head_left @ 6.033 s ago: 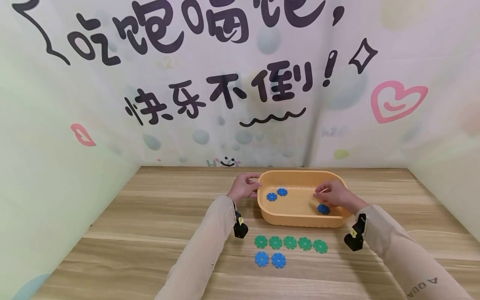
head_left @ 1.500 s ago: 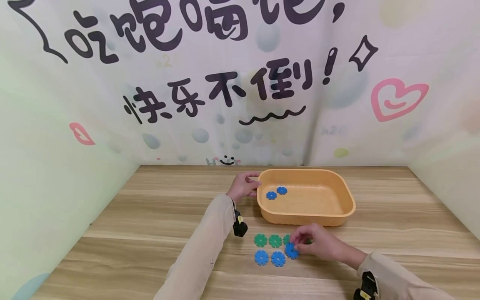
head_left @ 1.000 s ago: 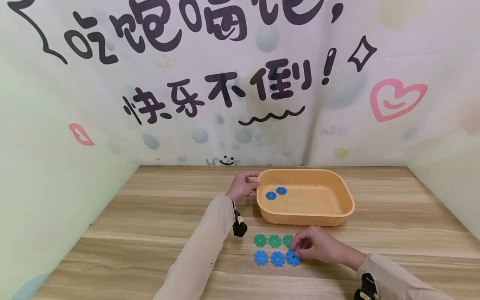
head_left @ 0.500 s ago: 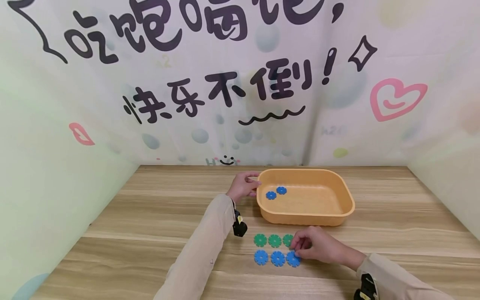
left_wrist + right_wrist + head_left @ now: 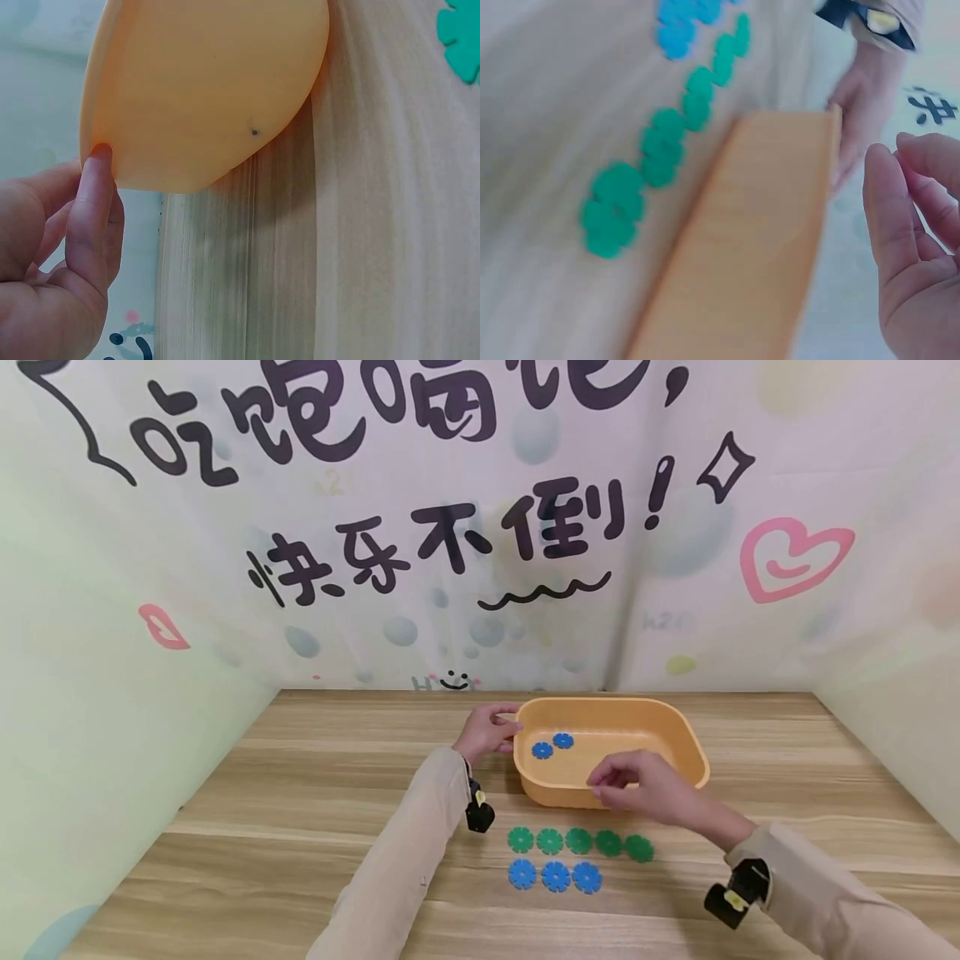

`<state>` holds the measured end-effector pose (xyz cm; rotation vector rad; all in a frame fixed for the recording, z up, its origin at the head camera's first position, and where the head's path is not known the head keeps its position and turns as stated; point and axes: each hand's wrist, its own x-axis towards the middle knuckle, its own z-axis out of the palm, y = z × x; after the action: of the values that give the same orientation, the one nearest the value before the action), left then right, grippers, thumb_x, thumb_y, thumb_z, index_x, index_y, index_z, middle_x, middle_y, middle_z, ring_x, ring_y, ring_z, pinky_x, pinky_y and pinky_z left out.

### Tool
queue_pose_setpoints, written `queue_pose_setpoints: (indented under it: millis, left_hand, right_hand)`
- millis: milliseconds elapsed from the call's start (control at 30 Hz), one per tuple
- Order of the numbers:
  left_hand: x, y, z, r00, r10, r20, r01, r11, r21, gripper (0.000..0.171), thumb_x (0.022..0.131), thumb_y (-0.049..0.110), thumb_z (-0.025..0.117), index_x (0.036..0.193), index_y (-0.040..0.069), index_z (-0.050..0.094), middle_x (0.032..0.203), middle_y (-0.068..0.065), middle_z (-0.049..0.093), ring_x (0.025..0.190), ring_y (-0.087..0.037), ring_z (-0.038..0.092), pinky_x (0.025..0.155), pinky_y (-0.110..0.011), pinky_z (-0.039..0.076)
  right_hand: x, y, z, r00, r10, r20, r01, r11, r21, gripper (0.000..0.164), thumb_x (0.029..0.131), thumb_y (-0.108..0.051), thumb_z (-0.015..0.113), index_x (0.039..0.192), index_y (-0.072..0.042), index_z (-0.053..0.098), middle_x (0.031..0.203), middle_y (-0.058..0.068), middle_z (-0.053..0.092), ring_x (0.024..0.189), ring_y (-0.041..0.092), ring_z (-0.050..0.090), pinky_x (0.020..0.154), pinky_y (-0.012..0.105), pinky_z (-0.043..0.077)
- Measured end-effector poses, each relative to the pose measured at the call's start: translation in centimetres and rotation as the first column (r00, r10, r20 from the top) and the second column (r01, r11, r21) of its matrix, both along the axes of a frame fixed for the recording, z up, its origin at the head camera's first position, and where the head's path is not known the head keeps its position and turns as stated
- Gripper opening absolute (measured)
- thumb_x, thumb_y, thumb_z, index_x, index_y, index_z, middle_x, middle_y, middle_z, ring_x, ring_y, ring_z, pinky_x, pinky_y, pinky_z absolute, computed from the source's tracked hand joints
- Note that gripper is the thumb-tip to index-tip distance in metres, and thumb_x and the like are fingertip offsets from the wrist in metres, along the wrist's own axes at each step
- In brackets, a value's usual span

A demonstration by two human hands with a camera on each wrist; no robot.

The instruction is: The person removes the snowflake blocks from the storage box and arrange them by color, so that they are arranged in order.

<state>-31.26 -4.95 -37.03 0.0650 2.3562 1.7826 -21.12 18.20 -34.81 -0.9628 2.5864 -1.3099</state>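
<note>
My left hand pinches the left rim of an orange plastic basin; in the left wrist view the fingers press against the basin's wall. Over the basin's front rim hovers my right hand, its fingers loosely bent with nothing between them. Two blue notched discs lie inside the basin at the left. On the table in front is a row of several green notched discs, and nearer to me a row of three blue notched discs. My right hand hides part of the basin's floor.
The wood-grain table meets a printed cloth backdrop behind the basin. Pale walls close in both sides. A small black device is strapped on each wrist.
My right hand brought a blue disc from the basin and laid it third in the blue row. It then let go and rose back toward the basin. The left hand stayed put.
</note>
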Motion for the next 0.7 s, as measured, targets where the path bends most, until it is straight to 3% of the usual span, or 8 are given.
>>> queue_pose_setpoints:
  millis: [167, 300, 500, 700]
  left_hand:
    - [0.0, 0.0, 0.1, 1.0, -0.001, -0.006, 0.001, 1.0, 0.007, 0.036, 0.082, 0.003, 0.061, 0.117, 0.004, 0.056, 0.091, -0.016, 0.059, 0.069, -0.02, 0.063, 0.069, -0.039, 0.054]
    - [0.0, -0.1, 0.1, 1.0, -0.005, -0.011, 0.005, 1.0, 0.017, 0.035, 0.082, 0.002, 0.061, 0.117, 0.003, 0.056, 0.093, -0.019, 0.059, 0.071, -0.022, 0.063, 0.069, -0.039, 0.054]
    - [0.0, -0.2, 0.0, 1.0, 0.001, -0.004, -0.001, 1.0, 0.025, 0.035, 0.082, 0.002, 0.061, 0.117, 0.003, 0.056, 0.095, -0.02, 0.06, 0.077, -0.028, 0.063, 0.07, -0.04, 0.054]
    - [0.1, -0.2, 0.1, 1.0, -0.011, -0.006, 0.011, 1.0, 0.022, 0.036, 0.083, 0.002, 0.06, 0.118, 0.003, 0.055, 0.095, -0.02, 0.06, 0.079, -0.03, 0.063, 0.072, -0.041, 0.053]
  right_hand:
    - [-1.8, -0.3, 1.5, 0.994, -0.039, 0.104, 0.048, 0.995, -0.088, 0.015, 0.084, -0.008, 0.06, 0.091, 0.005, 0.061, 0.079, 0.012, 0.059, 0.07, 0.023, 0.06, 0.063, 0.031, 0.055]
    - [-3.5, -0.8, 2.0, 0.981, -0.091, 0.171, 0.112, 0.987, -0.114, 0.018, 0.085, -0.008, 0.059, 0.096, 0.007, 0.058, 0.082, 0.011, 0.059, 0.074, 0.023, 0.06, 0.069, 0.038, 0.054]
    - [-6.4, -1.7, 1.6, 0.967, -0.137, 0.213, 0.159, 0.983, -0.091, 0.024, 0.086, -0.013, 0.059, 0.101, 0.005, 0.057, 0.086, 0.012, 0.06, 0.075, 0.02, 0.06, 0.072, 0.04, 0.053]
    - [-8.6, -1.8, 0.7, 0.952, -0.13, 0.276, 0.148, 0.988, -0.046, 0.033, 0.088, -0.016, 0.056, 0.109, 0.009, 0.051, 0.097, 0.019, 0.059, 0.085, 0.033, 0.059, 0.074, 0.038, 0.053]
